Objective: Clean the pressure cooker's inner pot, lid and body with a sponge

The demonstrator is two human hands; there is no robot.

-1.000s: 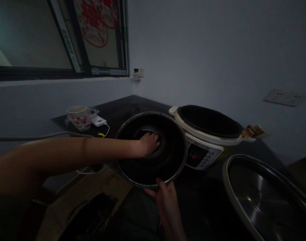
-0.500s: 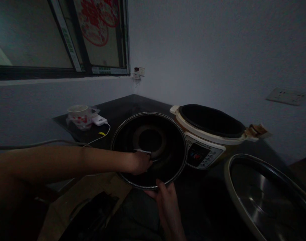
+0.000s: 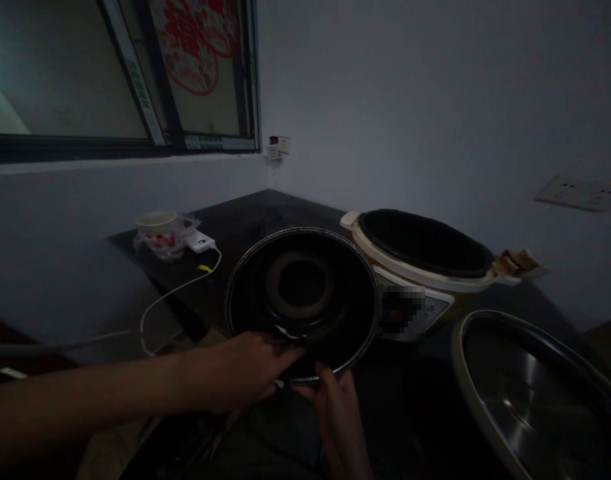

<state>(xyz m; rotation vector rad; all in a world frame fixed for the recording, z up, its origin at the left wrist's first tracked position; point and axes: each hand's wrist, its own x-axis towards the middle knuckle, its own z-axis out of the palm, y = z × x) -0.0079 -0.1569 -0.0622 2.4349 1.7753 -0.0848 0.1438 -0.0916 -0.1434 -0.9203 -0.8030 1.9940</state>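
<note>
The pot [image 3: 301, 283], mouth tipped toward the person, was at the table's near edge; what bore its base could not be told. It was round, deep and dark inside, with a dull, paler ring around its bottom and a thin, shiny rim. Just before the pot's 6 o'clock, the right hand [image 3: 338, 407] had its fingers clamped on the rim, thumb above and the rest beneath. At 7 o'clock the left hand [image 3: 250, 370] lay over the rim, hiding that stretch, fingers bent across a thin white cloth [image 3: 289, 333]; whether they pinched it could not be told. Close by, between 2 and 3 o'clock, stood the cream-rimmed cooker [image 3: 405, 265], lidless, its front partly blocked by the pot and its panel pixelated; a crumpled brown bundle [image 3: 518, 263] sat at its far-right handle. Between 3 and 4 o'clock lay a lid [image 3: 515, 393] of glossy metal with a pale edge. Toward 10 o'clock, on the smooth black table [image 3: 255, 213], a cup [image 3: 158, 230] in clear plastic stood beside a white device [image 3: 200, 242] trailing a white cord [image 3: 178, 290].
</note>
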